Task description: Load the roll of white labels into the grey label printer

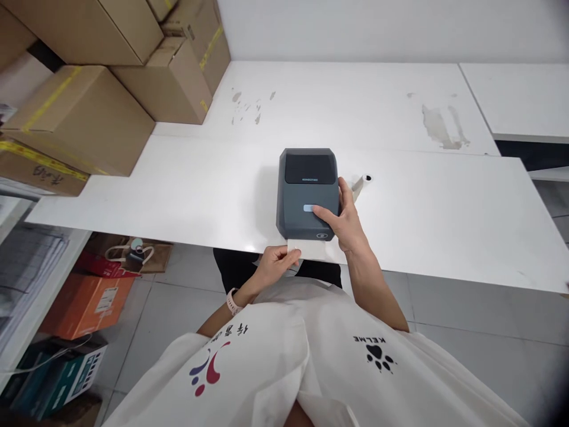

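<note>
My feed shows a matt plastic printer, a smooth paper strip at its six o'clock, a glossy desk and, toward ten o'clock, matt cardboard boxes.

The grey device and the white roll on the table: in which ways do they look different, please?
The grey device is dark; the white roll is pale. The grey device is large and boxy; the white roll is small and slim. The grey device bears printed lettering; the white roll shows a dark round end. Both are on the table.

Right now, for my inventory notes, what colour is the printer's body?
The printer is dark blue-grey, seen in the head view.
</note>
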Demonstrator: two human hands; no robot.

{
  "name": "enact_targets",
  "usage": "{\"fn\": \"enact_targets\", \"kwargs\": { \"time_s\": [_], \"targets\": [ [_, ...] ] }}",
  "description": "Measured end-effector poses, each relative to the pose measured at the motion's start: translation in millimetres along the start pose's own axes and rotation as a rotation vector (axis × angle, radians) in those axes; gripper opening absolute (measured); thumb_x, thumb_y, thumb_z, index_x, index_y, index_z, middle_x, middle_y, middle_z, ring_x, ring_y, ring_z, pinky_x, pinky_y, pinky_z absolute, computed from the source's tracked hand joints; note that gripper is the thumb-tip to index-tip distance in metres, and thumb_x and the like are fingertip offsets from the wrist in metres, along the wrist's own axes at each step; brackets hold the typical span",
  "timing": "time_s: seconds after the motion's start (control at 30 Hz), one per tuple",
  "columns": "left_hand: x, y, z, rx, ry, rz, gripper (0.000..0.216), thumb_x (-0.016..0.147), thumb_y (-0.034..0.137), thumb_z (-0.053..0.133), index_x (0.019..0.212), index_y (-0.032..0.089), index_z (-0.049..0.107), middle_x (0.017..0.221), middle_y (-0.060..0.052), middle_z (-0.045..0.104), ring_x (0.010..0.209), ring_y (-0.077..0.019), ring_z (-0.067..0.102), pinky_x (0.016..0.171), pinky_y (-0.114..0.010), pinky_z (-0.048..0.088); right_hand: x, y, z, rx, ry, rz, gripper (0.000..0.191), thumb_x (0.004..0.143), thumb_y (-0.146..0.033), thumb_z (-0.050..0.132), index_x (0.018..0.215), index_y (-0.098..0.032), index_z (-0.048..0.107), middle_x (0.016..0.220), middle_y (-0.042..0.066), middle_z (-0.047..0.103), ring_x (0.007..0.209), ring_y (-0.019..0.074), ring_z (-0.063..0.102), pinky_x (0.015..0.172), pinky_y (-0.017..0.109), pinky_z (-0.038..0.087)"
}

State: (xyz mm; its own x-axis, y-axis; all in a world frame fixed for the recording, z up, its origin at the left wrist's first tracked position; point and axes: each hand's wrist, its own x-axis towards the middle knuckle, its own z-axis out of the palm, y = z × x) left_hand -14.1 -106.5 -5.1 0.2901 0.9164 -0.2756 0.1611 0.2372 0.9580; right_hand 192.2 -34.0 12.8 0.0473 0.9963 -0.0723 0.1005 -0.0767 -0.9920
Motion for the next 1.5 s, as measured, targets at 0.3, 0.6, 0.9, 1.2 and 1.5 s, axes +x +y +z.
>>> {"fn": "enact_targets", "kwargs": {
  "time_s": [0.3,0.6,0.9,1.2,1.5],
  "targets": [
    [19,2,-23,0.025,0.493,0.265,0.039,0.099,0.054,0.053,0.115,0.025,0.073,0.116,-0.007,0.074,0.109,-0.0211,0.068,0.093,-0.034,0.054,10,-13,2,-0.089,0.009,-0.006,0.114,0.075,-0.045,0.079,0.167,-0.033,0.013,0.163,0.012,0.042,0.142,0.0333,0.052,0.113,0.053,0.052],
    [24,12,-8,0.022,0.246,0.263,0.059,0.107,0.056,0.027,0.164,0.039,0.029,0.177,0.006,0.018,0.166,-0.0205,0.007,0.136,-0.047,0.012,-41,6,-1,-0.155,0.105,-0.073,0.071,0.1,-0.066,0.047,0.164,-0.039,0.029,0.172,0.004,0.032,0.161,0.0293,0.029,0.129,0.06,0.029],
    [45,43,-19,-0.059,0.269,0.531,0.06,0.105,0.06,0.033,0.161,0.039,0.036,0.173,0.005,0.032,0.163,-0.023,0.021,0.136,-0.043,0.02,-17,-5,-17,-0.245,0.139,-0.313,0.067,0.105,-0.067,0.019,0.164,-0.037,0.028,0.17,0.002,0.036,0.16,0.0283,0.03,0.126,0.055,0.037],
    [112,41,-34,0.158,0.335,0.276,0.081,0.089,0.051,0.068,0.16,0.029,0.035,0.17,-0.012,0.037,0.159,-0.0401,0.029,0.125,-0.061,0.032,114,-54,-11,-0.493,0.268,-0.6,0.079,0.099,-0.078,0.007,0.164,-0.043,-0.019,0.175,0.003,0.015,0.163,0.0337,0.02,0.127,0.064,0.027],
    [117,35,-30,0.199,0.376,0.196,0.066,0.084,0.026,0.057,0.15,0.025,0.053,0.148,-0.01,0.064,0.133,-0.0363,0.061,0.109,-0.053,0.05,187,-71,-19,-0.651,0.232,-0.664,0.08,0.101,-0.074,0.007,0.165,-0.034,-0.021,0.169,0.012,0.03,0.158,0.0404,0.029,0.12,0.068,0.03]
  ]
}}
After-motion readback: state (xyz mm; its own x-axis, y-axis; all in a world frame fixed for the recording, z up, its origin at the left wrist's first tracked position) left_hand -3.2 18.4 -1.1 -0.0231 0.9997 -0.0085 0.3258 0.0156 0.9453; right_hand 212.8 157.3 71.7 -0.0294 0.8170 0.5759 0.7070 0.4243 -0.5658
